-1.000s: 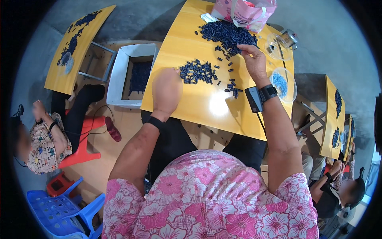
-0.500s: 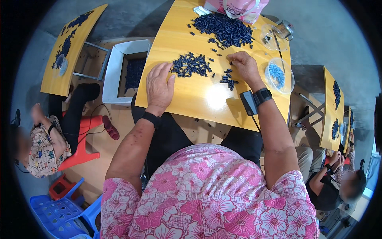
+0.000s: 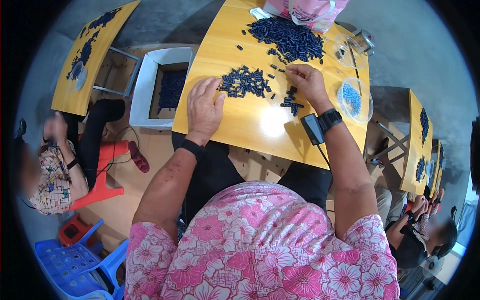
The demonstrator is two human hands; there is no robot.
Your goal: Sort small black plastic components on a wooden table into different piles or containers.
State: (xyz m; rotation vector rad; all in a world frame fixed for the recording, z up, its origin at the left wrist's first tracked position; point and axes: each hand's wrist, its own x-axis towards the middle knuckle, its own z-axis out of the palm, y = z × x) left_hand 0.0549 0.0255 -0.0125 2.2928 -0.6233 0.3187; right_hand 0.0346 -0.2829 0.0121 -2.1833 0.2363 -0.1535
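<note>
On the yellow table my left hand (image 3: 204, 106) lies open, fingers stretched out, its fingertips at the left edge of a small pile of short dark cylindrical pieces (image 3: 245, 82). To the right of that pile is my right hand (image 3: 308, 85), thumb and fingers drawn together in a pinch. A single dark piece (image 3: 281, 70) shows right at its fingertips; whether anything more is between them is hidden. Under this hand lies a loose group of several such pieces (image 3: 291, 104). A larger heap of them (image 3: 287, 39) spreads farther back.
A clear tub with light blue bits (image 3: 352, 99) stands at the table's right, near a clear round container (image 3: 349, 52) and a lidded jar (image 3: 365, 42). Behind the heap is a pink bag (image 3: 307, 14). A white box (image 3: 146, 89) stands left. Other people sit at both sides.
My right fingertips have shifted slightly away from me and left, toward a loose piece. My left hand keeps its place by the pile. The whole view has shifted a little.
</note>
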